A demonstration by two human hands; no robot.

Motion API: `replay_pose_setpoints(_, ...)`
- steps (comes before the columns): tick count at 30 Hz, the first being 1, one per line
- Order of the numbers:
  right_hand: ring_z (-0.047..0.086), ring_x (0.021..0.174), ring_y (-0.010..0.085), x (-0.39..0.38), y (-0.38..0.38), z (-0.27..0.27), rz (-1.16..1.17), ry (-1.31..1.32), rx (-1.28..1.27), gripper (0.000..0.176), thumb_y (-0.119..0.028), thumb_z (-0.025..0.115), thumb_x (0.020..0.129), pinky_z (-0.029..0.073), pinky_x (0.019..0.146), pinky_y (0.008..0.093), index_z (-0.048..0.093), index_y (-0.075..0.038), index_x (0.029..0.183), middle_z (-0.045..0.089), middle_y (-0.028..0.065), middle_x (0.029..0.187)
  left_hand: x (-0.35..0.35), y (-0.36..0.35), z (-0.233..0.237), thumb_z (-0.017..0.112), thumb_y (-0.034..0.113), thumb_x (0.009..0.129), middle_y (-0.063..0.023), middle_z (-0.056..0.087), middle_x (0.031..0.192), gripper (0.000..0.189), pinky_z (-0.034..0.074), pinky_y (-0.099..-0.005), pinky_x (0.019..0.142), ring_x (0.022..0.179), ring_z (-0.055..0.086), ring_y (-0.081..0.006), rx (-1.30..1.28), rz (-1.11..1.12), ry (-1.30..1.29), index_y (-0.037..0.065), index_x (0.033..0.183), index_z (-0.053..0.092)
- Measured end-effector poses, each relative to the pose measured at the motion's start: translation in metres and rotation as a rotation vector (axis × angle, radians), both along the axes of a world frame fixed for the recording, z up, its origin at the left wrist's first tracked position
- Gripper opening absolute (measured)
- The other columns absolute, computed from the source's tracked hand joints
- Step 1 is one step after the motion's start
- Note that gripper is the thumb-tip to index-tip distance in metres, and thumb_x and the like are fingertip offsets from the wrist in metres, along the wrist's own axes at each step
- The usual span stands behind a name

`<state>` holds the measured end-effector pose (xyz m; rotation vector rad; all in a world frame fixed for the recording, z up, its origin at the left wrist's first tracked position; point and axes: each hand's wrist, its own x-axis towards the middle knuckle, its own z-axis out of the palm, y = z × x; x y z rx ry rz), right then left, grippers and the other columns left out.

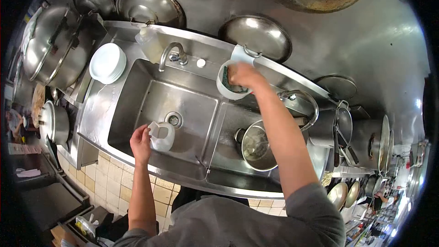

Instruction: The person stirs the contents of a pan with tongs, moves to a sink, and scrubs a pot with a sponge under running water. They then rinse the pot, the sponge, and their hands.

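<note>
White plastic marks the things at both hands in this head view, centred on a two-basin steel sink [215, 123]. At eight o'clock, the left hand [141, 144] has its fingers pinching the edge of a cut-open jug [162, 144] above the left basin; gripped at one side, its wide opening is left uncovered, presumably so that it stays usable. Just past twelve o'clock, the right hand [242, 76] reaches into a white tub [220, 85] by the rear ledge, beside a dark green pad [226, 81]. Motion blur hides those fingers: whether they grip anything cannot be told. At between four and five o'clock, a metal pot [256, 148] sits in the right basin, probably to contain spills. Stacked white plates [108, 63] stand on the counter [97, 103] at ten o'clock, nested, it seems, to save room. No brand or label is readable; the translucent bottle [150, 45] near eleven o'clock shows no legible lettering.
</note>
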<state>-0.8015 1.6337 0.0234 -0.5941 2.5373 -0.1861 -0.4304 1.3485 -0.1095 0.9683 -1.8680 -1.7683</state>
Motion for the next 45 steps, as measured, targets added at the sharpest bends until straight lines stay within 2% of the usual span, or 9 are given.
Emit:
replay_pose_setpoints(3,0.068,0.120,0.0317,-0.018,-0.007,-0.111,0.048,0.172,0.366,0.049,-0.027,0.068,0.088,0.053,0.103,0.0414,0.067,-0.004,0.132,0.070,0.0186,0.130,0.023,-0.001,-0.002,0.063,0.011,0.104,-0.0048,0.072,0.102,0.023,0.052,-0.0246,0.074,0.084,0.062,-0.0086,-0.031,-0.040,-0.008,-0.001,0.122,0.069)
replay_pose_setpoints(12,0.068,0.120,0.0335,-0.045,-0.001,-0.105,0.218,0.037,0.312,0.036,-0.020,0.064,0.089,0.056,0.098,0.0437,0.076,-0.005,0.119,0.071,0.0151,0.132,0.040,0.071,-0.002,0.063,0.010,0.104,-0.0023,0.072,0.100,0.020,0.050,-0.0233,0.078,0.087,0.061,-0.0073,0.177,-0.100,0.070,-0.002,0.119,0.070)
replay_pose_setpoints(16,0.073,0.098,0.0403,-0.034,0.009,-0.073,-0.074,0.159,-0.164,0.021,-0.016,0.067,0.082,0.058,0.089,0.0462,0.077,0.002,0.086,0.073,0.0263,0.105,0.000,0.113,0.040,0.064,0.007,0.103,-0.0014,0.071,0.099,0.018,0.051,-0.0243,0.081,0.086,0.061,-0.0076,0.108,-0.290,0.059,-0.003,0.116,0.071)
replay_pose_setpoints(20,0.072,0.097,0.0436,0.051,0.096,-0.005,-0.399,0.244,-0.548,0.038,-0.028,0.071,0.086,0.056,0.085,0.0501,0.070,0.006,0.101,0.072,0.0295,0.100,-0.051,0.178,0.051,0.063,0.005,0.102,-0.0038,0.072,0.103,0.018,0.051,-0.0252,0.081,0.091,0.062,-0.0085,0.161,-0.484,0.107,-0.003,0.116,0.071)
replay_pose_setpoints(27,0.070,0.105,0.0401,0.197,0.318,-0.116,-0.986,-0.210,-1.091,0.044,-0.034,0.068,0.093,0.054,0.091,0.0440,0.069,0.007,0.105,0.071,0.0300,0.111,-0.219,0.389,0.044,0.060,0.013,0.099,-0.0242,0.049,0.153,0.057,0.050,-0.0466,0.107,0.133,0.056,-0.0408,-0.621,-1.107,0.271,0.003,0.153,0.044)
replay_pose_setpoints(32,0.071,0.106,0.0381,0.245,0.360,-0.174,-0.890,-0.238,-0.404,0.046,-0.033,0.068,0.097,0.054,0.091,0.0423,0.063,0.008,0.118,0.071,0.0298,0.112,-0.305,0.476,0.051,0.061,0.041,0.101,-0.0231,0.026,0.168,0.080,0.054,-0.0455,0.103,0.126,0.062,-0.0381,-1.191,-1.351,-0.426,0.003,0.162,0.025)
replay_pose_setpoints(36,0.069,0.111,0.0381,0.248,0.375,-0.207,-0.720,-0.263,-0.398,0.043,-0.029,0.065,0.098,0.054,0.094,0.0433,0.061,0.005,0.124,0.070,0.0279,0.119,-0.329,0.480,0.032,0.061,0.049,0.100,-0.0289,0.020,0.168,0.091,0.040,-0.0451,0.120,0.149,0.038,-0.0417,-1.219,-1.232,-0.260,-0.007,0.160,0.022)
replay_pose_setpoints(41,0.065,0.115,0.0441,0.258,0.377,-0.222,-0.300,-0.212,-0.397,0.032,-0.020,0.056,0.098,0.050,0.100,0.0520,0.063,-0.004,0.125,0.066,0.0245,0.127,-0.313,0.441,0.028,0.059,0.037,0.102,-0.0253,0.045,0.157,0.060,0.042,-0.0453,0.116,0.136,0.054,-0.0417,-0.788,-1.310,0.048,0.001,0.149,0.050)
replay_pose_setpoints(45,0.067,0.110,0.0416,0.284,0.356,-0.292,0.106,-0.436,-0.206,0.027,-0.009,0.046,0.098,0.051,0.094,0.0495,0.066,-0.003,0.115,0.072,0.0204,0.113,-0.205,0.362,-0.200,0.058,0.038,0.104,-0.0210,0.066,0.135,0.044,0.045,-0.0421,0.110,0.130,0.060,-0.0349,-0.244,-0.585,-0.390,0.002,0.127,0.068)
